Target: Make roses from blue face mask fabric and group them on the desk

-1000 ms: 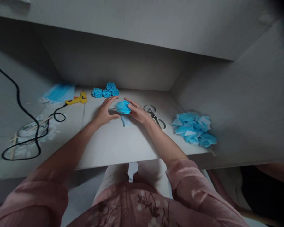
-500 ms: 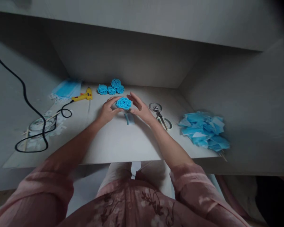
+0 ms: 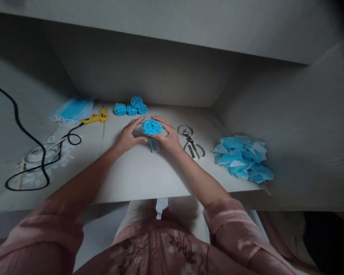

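Between both hands, over the tabletop [image 3: 143, 172]: a blue flower [image 3: 151, 127].
Right hand [image 3: 170, 136]: thumb and fingers cupping its side.
Left hand [image 3: 129, 135]: fingers and thumb spread; contact unclear.
Flower: likely light, soft, easily crushed; best held low, around the base.

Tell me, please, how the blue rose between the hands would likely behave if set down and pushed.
The blue rose would probably be light for its size, since it looks made of thin, ruffled layers. It may squash fairly easily, because dark gaps show between those layers. Pushed along the tabletop, it might roll or rock, given its rounded outline.
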The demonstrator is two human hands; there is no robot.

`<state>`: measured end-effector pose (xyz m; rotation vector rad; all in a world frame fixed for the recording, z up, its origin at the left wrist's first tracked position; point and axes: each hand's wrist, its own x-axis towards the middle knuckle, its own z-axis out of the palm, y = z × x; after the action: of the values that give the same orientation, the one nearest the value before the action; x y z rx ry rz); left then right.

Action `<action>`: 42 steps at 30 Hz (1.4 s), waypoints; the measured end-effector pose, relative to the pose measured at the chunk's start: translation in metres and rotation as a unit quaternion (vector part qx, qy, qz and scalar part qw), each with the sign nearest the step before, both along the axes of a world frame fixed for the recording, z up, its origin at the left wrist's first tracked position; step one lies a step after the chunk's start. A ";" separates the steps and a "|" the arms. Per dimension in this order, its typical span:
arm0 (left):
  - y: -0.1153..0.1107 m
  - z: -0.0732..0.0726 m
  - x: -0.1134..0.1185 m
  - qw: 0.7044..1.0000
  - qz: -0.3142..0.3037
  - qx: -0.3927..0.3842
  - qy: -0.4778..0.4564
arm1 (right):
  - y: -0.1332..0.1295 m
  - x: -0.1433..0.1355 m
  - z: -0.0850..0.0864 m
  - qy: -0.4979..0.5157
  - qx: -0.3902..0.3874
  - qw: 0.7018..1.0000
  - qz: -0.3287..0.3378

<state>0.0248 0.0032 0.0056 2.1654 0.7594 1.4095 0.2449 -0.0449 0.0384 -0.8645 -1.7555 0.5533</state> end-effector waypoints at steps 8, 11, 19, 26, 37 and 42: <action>0.010 -0.005 0.001 0.996 -0.029 0.087 -0.005 | 0.006 -0.001 -0.008 -0.063 0.073 0.995 0.027; 0.009 -0.005 0.000 0.998 -0.033 0.050 -0.031 | 0.003 -0.003 -0.008 -0.076 0.063 0.993 0.063; 0.007 -0.003 0.001 0.998 -0.054 0.044 0.002 | -0.002 -0.008 -0.006 -0.098 0.066 0.990 0.072; -0.004 0.000 0.010 1.000 -0.024 -0.011 -0.016 | 0.000 -0.013 -0.013 -0.033 0.091 0.995 0.015; 0.001 -0.006 0.005 0.992 -0.028 -0.085 -0.085 | 0.000 -0.008 -0.005 -0.075 0.042 0.994 0.073; -0.004 -0.004 0.007 0.994 -0.031 -0.087 -0.055 | -0.004 -0.012 -0.010 -0.059 0.042 0.995 0.065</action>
<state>0.0319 -0.0006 0.0014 1.9452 0.7390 1.3652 0.2333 -0.0485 0.0281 -0.7415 -1.9382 0.5184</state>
